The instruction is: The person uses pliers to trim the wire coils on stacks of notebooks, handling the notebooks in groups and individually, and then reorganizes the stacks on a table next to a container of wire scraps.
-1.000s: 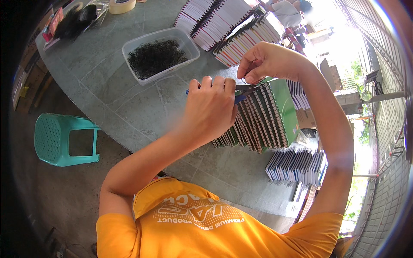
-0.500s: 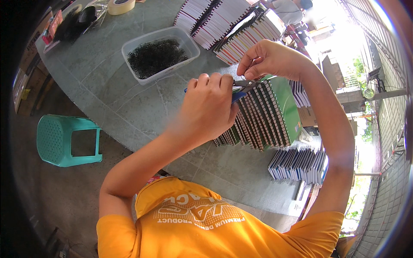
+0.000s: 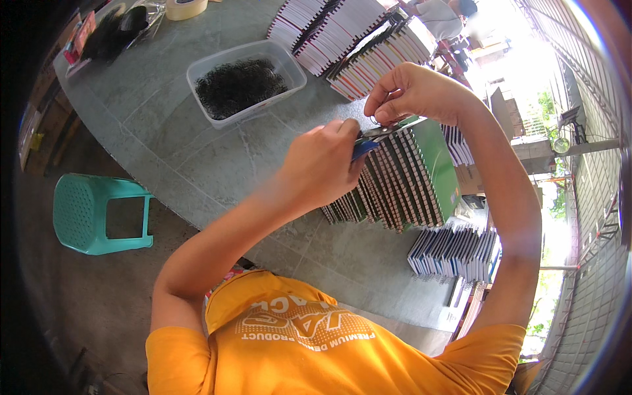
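My left hand is wrapped round the handles of blue-handled pliers. Their metal jaws reach toward my right hand, at the top edge of a stack of spiral-bound notebooks. The thumb and forefinger of that hand are closed in a pinch, with a thin curved piece of wire showing at their tips. The stack has a green cover on its right side, and rows of binding coils face me. My left hand partly hides the stack's left side and the pliers' handles.
Left of the far notebook piles stands a clear plastic tub of small black coil pieces. Smaller notebooks lie at the right. Tape sits at the far edge. A green stool stands left; another person is beyond.
My left hand has shifted slightly down, and its fingers have curled tighter round the pliers' handles. My right hand keeps its pinch almost in the same place.
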The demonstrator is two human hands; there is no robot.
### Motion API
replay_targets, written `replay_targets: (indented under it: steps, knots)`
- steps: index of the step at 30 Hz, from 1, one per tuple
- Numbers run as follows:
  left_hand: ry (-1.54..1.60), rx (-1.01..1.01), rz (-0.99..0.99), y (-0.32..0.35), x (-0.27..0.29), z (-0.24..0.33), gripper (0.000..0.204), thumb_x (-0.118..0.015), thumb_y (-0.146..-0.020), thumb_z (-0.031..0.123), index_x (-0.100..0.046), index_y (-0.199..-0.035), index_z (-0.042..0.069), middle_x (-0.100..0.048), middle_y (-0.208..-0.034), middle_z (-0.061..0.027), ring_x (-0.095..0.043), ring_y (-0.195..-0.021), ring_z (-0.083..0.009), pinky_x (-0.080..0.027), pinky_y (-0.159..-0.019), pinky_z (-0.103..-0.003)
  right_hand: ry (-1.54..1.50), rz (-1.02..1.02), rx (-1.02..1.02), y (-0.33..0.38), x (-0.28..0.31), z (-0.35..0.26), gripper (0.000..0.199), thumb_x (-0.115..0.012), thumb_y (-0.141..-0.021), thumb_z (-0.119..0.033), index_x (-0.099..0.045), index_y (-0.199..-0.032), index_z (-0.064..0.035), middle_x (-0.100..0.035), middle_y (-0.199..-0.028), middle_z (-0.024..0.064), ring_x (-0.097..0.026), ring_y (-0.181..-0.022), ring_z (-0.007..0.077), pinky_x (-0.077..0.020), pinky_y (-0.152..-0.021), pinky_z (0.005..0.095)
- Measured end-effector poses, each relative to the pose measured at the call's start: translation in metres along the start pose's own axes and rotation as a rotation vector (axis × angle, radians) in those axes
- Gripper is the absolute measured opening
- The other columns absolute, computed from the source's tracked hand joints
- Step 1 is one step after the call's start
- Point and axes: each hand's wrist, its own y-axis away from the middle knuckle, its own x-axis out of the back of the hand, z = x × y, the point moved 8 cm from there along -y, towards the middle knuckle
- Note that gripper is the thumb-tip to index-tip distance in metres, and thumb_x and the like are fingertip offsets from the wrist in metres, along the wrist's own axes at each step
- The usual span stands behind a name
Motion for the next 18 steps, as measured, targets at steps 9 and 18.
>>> replay_targets:
  steps: [9, 18]
  knots:
    - [0.359, 0.431, -0.241, 0.06, -0.006, -0.06, 0.028, -0.05, -0.084, 0.024, -0.046, -0.1, 0.002, -0.054, -0.076, -0.0167, -0.054, -0.069, -0.0302, -0.042, -0.065, -0.037, 0.186, 0.001, 0.117, -0.07, 0.007, -0.028, 0.02, -0.065, -0.074, -0.007, -0.063, -0.091, 0.0048, -0.063, -0.078, 0.0073, -0.06, -0.073, 0.0112, -0.0499, -0.071, 0.0241]
    - [0.867, 0.861, -0.137, 0.135, -0.042, -0.151, 0.03, -0.042, -0.091, 0.033, -0.046, -0.102, 0.005, -0.054, -0.076, -0.0086, -0.056, -0.069, -0.0214, -0.045, -0.069, -0.035, 0.276, 0.169, 0.368, -0.15, 0.0, -0.075, 0.038, -0.066, -0.08, -0.025, -0.059, -0.109, -0.0014, -0.062, -0.099, 0.0076, -0.058, -0.092, 0.0161, -0.0447, -0.086, 0.0302]
